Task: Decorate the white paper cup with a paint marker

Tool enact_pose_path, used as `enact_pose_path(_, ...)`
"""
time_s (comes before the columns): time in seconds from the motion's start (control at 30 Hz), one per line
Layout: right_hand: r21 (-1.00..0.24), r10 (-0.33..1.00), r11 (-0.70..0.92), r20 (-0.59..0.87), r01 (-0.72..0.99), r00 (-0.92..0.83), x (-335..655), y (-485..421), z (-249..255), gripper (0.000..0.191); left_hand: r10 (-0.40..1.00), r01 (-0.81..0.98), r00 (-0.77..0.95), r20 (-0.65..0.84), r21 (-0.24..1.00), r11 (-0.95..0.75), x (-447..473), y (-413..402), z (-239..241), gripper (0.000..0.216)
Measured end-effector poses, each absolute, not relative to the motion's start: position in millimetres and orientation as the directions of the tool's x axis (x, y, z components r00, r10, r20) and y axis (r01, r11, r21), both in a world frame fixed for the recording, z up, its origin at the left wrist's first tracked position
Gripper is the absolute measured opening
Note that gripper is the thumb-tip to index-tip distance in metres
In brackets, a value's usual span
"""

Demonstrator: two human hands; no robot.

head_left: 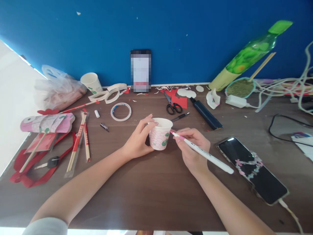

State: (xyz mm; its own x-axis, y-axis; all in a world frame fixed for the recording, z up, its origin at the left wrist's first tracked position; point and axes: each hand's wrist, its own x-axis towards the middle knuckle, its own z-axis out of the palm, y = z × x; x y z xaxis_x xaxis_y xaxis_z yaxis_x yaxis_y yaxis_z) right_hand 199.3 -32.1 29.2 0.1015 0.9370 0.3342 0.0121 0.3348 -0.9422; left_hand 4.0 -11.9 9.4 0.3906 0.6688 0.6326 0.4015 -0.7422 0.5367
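A white paper cup [158, 135] with pink scale-like lines and green leaf marks stands upright at the middle of the table. My left hand [140, 137] is closed round its left side, fingers at the rim and thumb near the base. Pinched in my right hand [194, 147] is a white marker pen [207, 157] with a pink tip end. That tip points at the cup's right side, close to the wall; whether it touches I cannot tell. Just behind the cup lie a black pen [180, 117] and black-handled scissors [174, 107].
A roll of tape [121, 103], paper rings [112, 95] and another cup [91, 83] lie left of centre. Wrapped chopsticks [76, 147] and a pink paper fish [47, 123] are at far left. To the right are a phone [269, 182], a dark case [206, 114] and a leaning bottle [246, 60].
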Motion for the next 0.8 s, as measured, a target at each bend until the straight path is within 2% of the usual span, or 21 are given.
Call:
enact_pose_path(0.57,-0.947,0.945,0.317,0.311,-0.053,0.098,201.6,-30.2,24.2,0.005,0.69,0.417,0.387,0.612,0.551,-0.723,3.4,-12.0,7.3,0.08)
enact_pose_path(0.8,-0.96,0.95,0.281,0.281,0.021,0.135,206.7,-31.5,20.5,0.009,0.782,0.452,0.393,0.484,0.639,-0.622,1.7,-12.3,7.7,0.09)
